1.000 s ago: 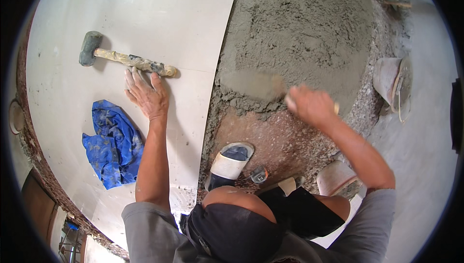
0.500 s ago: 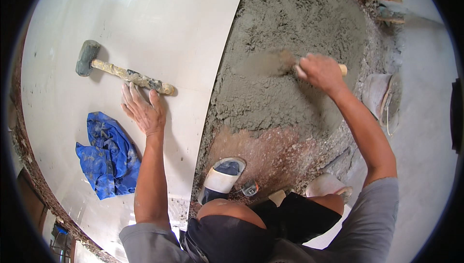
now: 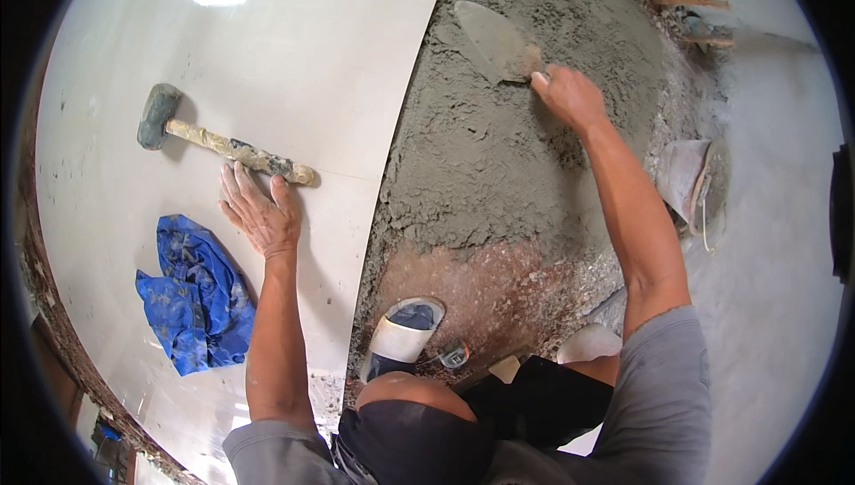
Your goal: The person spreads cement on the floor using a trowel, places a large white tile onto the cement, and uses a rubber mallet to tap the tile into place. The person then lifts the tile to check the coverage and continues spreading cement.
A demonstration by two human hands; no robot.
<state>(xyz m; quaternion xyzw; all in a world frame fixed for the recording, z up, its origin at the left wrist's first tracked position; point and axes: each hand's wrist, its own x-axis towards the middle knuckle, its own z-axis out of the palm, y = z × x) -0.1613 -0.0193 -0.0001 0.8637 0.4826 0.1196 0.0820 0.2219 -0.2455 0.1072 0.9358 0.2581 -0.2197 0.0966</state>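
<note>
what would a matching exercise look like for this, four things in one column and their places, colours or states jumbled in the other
Things:
1. mallet
2. trowel
3. cloth
4. slipper

Places, colours, states:
A. blue and crumpled
B. white, worn on a foot
C. lying just ahead of the left hand
D. held in the right hand

Pairs: 1-C, 2-D, 3-A, 4-B
</note>
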